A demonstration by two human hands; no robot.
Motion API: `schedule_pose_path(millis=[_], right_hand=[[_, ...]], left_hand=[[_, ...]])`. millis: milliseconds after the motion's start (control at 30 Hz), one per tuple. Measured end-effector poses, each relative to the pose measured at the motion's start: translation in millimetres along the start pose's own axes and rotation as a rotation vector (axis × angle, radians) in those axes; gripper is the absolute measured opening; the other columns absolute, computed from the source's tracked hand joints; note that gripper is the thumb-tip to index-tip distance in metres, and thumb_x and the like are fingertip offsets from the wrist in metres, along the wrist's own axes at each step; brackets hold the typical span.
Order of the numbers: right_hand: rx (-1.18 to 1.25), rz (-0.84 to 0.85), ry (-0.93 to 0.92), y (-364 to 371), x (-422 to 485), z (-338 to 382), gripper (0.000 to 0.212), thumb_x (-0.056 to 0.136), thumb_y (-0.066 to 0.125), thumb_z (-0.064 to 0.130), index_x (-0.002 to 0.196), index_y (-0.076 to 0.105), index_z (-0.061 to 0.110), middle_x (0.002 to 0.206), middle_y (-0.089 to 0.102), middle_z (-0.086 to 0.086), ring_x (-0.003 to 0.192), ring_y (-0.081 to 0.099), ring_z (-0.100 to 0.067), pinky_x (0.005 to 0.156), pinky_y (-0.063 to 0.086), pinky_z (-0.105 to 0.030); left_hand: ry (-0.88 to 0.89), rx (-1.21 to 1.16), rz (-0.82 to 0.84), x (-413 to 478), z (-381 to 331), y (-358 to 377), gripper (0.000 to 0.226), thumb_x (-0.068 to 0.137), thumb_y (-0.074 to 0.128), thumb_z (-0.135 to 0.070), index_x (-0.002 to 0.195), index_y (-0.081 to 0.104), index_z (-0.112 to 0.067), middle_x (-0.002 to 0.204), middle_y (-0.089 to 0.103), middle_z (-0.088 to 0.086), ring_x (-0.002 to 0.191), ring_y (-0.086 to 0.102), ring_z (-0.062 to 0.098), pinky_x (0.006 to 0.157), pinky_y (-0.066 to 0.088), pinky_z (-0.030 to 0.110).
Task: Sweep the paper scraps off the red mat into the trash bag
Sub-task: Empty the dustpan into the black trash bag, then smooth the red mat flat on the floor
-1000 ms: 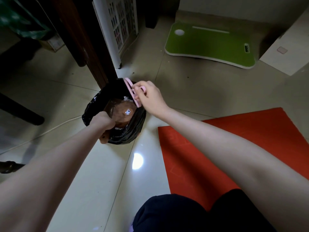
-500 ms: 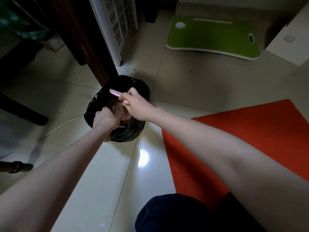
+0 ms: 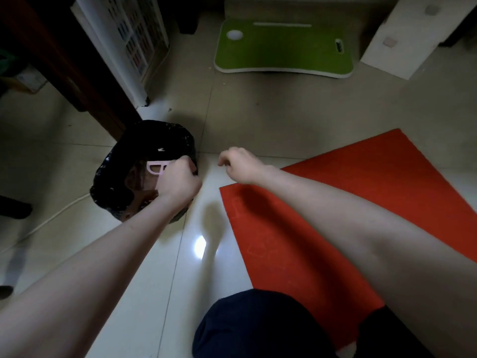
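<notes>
The black trash bag (image 3: 144,151) stands on the tiled floor left of centre, with small white paper scraps stuck to its rim and inside. My left hand (image 3: 178,183) is over the bag's right side, shut on a pink plastic tool (image 3: 154,168) whose loop handle sticks out to the left above the bag's opening. My right hand (image 3: 240,164) hovers to the right of the bag, apart from it, fingers loosely curled and holding nothing. The red mat (image 3: 335,202) lies flat on the floor to the right, under my right forearm. No scraps show on its visible part.
A green lap desk (image 3: 284,47) lies at the back. A white lattice rack (image 3: 124,34) and a dark wooden post (image 3: 64,63) stand behind the bag. A white cable (image 3: 51,219) runs left of it. A white box (image 3: 402,40) is at back right, and my dark-clothed knee (image 3: 258,329) below.
The pink tool has passed from my right hand to my left, which had been gripping the bag's rim. My right hand has let go and drawn back to the right.
</notes>
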State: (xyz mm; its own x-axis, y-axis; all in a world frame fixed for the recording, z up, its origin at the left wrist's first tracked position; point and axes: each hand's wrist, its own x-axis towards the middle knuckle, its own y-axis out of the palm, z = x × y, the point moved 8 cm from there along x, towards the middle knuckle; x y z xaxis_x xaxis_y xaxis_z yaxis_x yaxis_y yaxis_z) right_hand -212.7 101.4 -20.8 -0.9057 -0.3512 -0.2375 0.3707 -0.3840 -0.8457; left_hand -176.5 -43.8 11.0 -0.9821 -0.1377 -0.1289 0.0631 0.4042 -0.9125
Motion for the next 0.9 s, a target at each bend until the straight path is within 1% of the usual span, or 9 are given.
schedule_pose_path(millis=[233, 367, 433, 500, 600, 667, 733, 800, 900], right_hand=[[-0.263, 0.377, 0.163, 46, -84, -119, 0.037, 0.083, 0.061, 0.013, 0.120, 0.059, 0.016, 0.124, 0.060, -0.008, 0.113, 0.058, -0.027, 0.088, 0.047, -0.028], [-0.390, 0.471, 0.212, 73, -135, -171, 0.071, 0.069, 0.081, 0.022, 0.131, 0.048, 0.018, 0.134, 0.042, -0.009, 0.120, 0.050, -0.029, 0.092, 0.050, -0.036], [-0.457, 0.450, 0.230, 78, -154, -190, 0.092, 0.062, 0.087, 0.029, 0.138, 0.037, 0.019, 0.141, 0.029, -0.010, 0.129, 0.040, -0.028, 0.096, 0.046, -0.040], [-0.529, 0.441, 0.254, 81, -171, -208, 0.109, 0.057, 0.090, 0.035, 0.144, 0.025, 0.018, 0.147, 0.021, -0.010, 0.135, 0.032, -0.028, 0.101, 0.039, -0.043], [-0.524, 0.402, 0.308, 84, -189, -233, 0.125, 0.052, 0.090, 0.044, 0.147, 0.013, 0.021, 0.150, 0.016, -0.008, 0.139, 0.024, -0.027, 0.102, 0.037, -0.047], [-0.498, 0.359, 0.319, 82, -195, -242, 0.127, 0.049, 0.088, 0.051, 0.147, 0.013, 0.023, 0.149, 0.017, -0.006, 0.138, 0.023, -0.027, 0.098, 0.041, -0.046], [-0.451, 0.337, 0.330, 83, -199, -246, 0.128, 0.046, 0.087, 0.056, 0.146, 0.013, 0.024, 0.147, 0.017, -0.004, 0.138, 0.021, -0.027, 0.095, 0.044, -0.045], [-0.404, 0.319, 0.343, 83, -201, -250, 0.129, 0.045, 0.087, 0.058, 0.146, 0.014, 0.023, 0.148, 0.016, -0.004, 0.138, 0.019, -0.027, 0.096, 0.044, -0.044], [-0.371, 0.283, 0.358, 83, -201, -252, 0.131, 0.046, 0.085, 0.062, 0.147, 0.013, 0.021, 0.149, 0.016, -0.005, 0.139, 0.018, -0.027, 0.099, 0.043, -0.042]], left_hand=[[-0.141, 0.013, 0.471, -33, -28, 120, 0.018, 0.078, 0.049, -0.011, 0.089, 0.062, -0.005, 0.088, 0.066, 0.015, 0.078, 0.063, 0.030, 0.061, 0.046, 0.028], [-0.345, -0.059, 0.627, -68, -21, 174, 0.020, 0.087, 0.052, -0.010, 0.104, 0.054, 0.001, 0.095, 0.057, 0.019, 0.085, 0.062, 0.035, 0.070, 0.051, 0.038], [-0.491, -0.166, 0.656, -84, -18, 197, 0.019, 0.090, 0.054, -0.010, 0.104, 0.048, 0.001, 0.090, 0.051, 0.017, 0.073, 0.061, 0.031, 0.059, 0.051, 0.039], [-0.649, -0.318, 0.633, -97, -14, 218, 0.021, 0.087, 0.059, -0.006, 0.103, 0.049, 0.001, 0.091, 0.054, 0.017, 0.058, 0.063, 0.028, 0.046, 0.050, 0.037], [-0.813, -0.539, 0.491, -95, 4, 247, 0.057, 0.070, 0.072, -0.006, 0.122, 0.047, -0.007, 0.111, 0.059, 0.012, 0.077, 0.060, 0.027, 0.052, 0.049, 0.037], [-0.884, -0.575, 0.443, -92, 15, 263, 0.065, 0.066, 0.077, -0.008, 0.123, 0.046, -0.007, 0.114, 0.059, 0.014, 0.090, 0.061, 0.034, 0.064, 0.053, 0.049], [-0.870, -0.544, 0.412, -96, 9, 255, 0.042, 0.074, 0.073, -0.007, 0.111, 0.052, -0.003, 0.106, 0.058, 0.018, 0.097, 0.061, 0.042, 0.073, 0.051, 0.059], [-0.784, -0.463, 0.329, -88, 4, 246, 0.020, 0.082, 0.062, -0.003, 0.101, 0.057, -0.001, 0.098, 0.058, 0.020, 0.097, 0.062, 0.043, 0.075, 0.053, 0.053], [-0.603, -0.268, 0.260, -57, -8, 234, 0.017, 0.082, 0.056, -0.007, 0.095, 0.062, 0.004, 0.100, 0.066, 0.026, 0.094, 0.064, 0.043, 0.083, 0.055, 0.046]])
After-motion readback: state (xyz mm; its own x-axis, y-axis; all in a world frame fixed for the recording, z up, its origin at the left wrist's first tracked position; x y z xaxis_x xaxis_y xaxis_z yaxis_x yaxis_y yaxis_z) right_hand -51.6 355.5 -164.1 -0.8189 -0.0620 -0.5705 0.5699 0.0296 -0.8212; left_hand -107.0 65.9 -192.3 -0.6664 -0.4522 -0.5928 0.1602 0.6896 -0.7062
